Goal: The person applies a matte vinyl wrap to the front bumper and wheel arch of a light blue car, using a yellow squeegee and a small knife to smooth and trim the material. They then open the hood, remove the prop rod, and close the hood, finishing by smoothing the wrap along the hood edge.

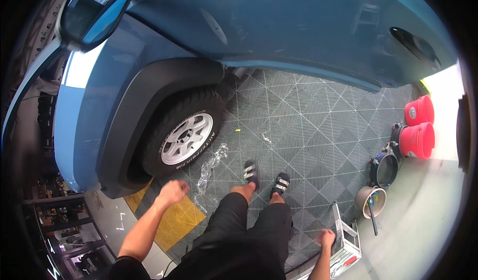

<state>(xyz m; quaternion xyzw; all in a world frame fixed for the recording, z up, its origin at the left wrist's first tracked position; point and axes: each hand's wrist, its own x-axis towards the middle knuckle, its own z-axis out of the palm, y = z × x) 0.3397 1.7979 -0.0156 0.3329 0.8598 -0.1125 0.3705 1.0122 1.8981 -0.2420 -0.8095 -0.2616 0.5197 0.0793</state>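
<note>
My left hand is closed with its fingers curled in, held in the air near the front wheel; whatever it may hold is hidden. On the right, my right hand hangs beside an aluminium step ladder, its fingers loosely bent and nothing visible in them. A strip of crumpled clear plastic film lies on the floor between the wheel and my feet. Ahead of me stands a blue vehicle, with its door panel and black fender flare close by.
Along the right wall stand two red buckets, a dark round bucket and a pale bucket with a handled tool in it. Grey ribbed tiles cover the floor, with a yellow patch. A side mirror juts out upper left.
</note>
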